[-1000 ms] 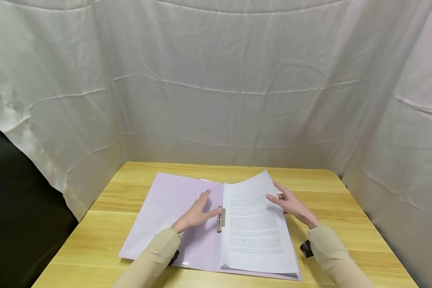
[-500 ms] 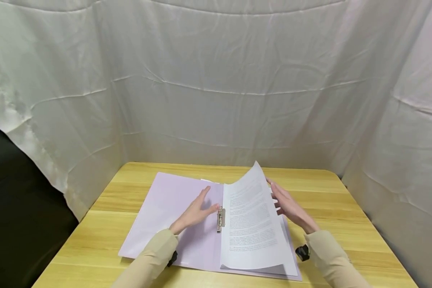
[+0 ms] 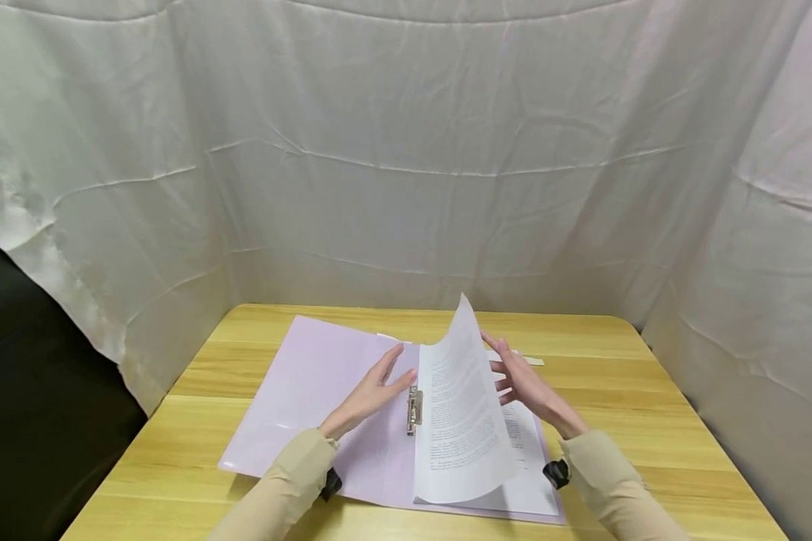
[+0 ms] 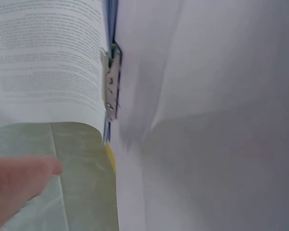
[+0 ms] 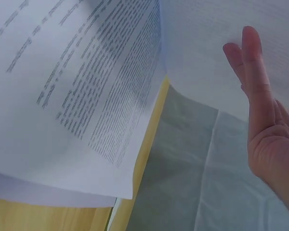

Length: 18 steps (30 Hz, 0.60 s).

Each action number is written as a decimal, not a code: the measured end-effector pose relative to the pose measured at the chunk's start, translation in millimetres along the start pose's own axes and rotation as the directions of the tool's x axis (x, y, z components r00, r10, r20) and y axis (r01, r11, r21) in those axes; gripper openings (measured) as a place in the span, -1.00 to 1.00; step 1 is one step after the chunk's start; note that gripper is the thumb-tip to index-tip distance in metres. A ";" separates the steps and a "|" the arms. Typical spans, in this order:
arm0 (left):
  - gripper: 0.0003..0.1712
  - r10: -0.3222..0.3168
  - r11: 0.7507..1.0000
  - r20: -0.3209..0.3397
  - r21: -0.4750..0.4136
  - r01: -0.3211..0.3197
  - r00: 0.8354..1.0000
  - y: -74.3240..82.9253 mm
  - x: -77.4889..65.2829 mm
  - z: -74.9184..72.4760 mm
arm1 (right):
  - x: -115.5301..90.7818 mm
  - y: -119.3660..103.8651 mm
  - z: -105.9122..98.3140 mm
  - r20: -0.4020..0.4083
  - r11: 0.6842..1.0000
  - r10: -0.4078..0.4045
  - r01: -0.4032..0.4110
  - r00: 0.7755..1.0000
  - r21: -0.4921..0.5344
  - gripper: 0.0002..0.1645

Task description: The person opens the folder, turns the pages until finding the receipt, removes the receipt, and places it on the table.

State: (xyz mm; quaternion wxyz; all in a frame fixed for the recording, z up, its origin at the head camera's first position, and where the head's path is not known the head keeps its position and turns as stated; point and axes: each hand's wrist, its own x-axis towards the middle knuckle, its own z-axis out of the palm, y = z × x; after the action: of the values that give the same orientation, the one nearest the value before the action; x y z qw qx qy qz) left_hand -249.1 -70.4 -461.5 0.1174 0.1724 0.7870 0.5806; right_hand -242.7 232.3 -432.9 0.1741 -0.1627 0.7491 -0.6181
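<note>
A pale purple folder (image 3: 284, 406) lies spread on the table, with a metal clip (image 3: 411, 413) along its spine. White printed paper fills its right side. One raised sheet (image 3: 463, 428) bends up and leftward from the stack; more printed paper (image 3: 531, 481) shows beneath. Behind the raised sheet is my right hand (image 3: 531, 383); in the right wrist view its straight fingers (image 5: 253, 62) lie against the sheet's back. My left hand (image 3: 365, 398) is over the folder's left cover, fingers extended, thumb near the clip. Whether it touches the cover, I cannot tell.
The wooden table (image 3: 622, 376) extends around the folder. A white strip (image 3: 533, 361) shows behind my right hand, and a white edge (image 3: 394, 337) shows behind the folder. Pale curtains (image 3: 446, 188) hang at the back and sides. Dark cloth (image 3: 34, 391) is at far left.
My right hand has moved left, and the sheet has lifted and curved further toward the spine, uncovering printed paper below. The folder's left cover has risen slightly. My left hand has barely moved.
</note>
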 end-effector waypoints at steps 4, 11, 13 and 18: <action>-0.08 0.006 0.998 0.014 -0.067 -0.005 1.000 5.3 1.1 2.5 | 3.2 -0.9 5.1 0.003 0.998 -0.013 0.014 1.000 -0.058 -0.28; -0.10 0.016 0.985 0.043 -0.172 -0.008 0.999 13.7 6.3 6.3 | 6.6 -4.3 14.9 0.033 0.998 -0.035 0.036 0.999 -0.049 -0.30; -0.10 0.018 0.980 0.052 -0.196 -0.007 0.998 16.5 8.1 7.1 | 7.3 -5.0 17.2 0.046 0.998 -0.038 0.040 0.998 -0.040 -0.29; -0.14 0.025 0.968 0.069 -0.252 -0.007 0.997 23.4 11.4 9.3 | 9.2 -5.2 21.7 0.072 0.998 -0.043 0.045 0.996 -0.032 -0.26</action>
State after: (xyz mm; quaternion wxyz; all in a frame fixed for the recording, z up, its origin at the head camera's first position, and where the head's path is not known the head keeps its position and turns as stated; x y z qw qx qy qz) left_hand -252.8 -51.4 -441.7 0.1617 0.1829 0.7008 0.6703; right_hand -240.7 208.2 -432.1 0.1843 -0.2040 0.7489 -0.6030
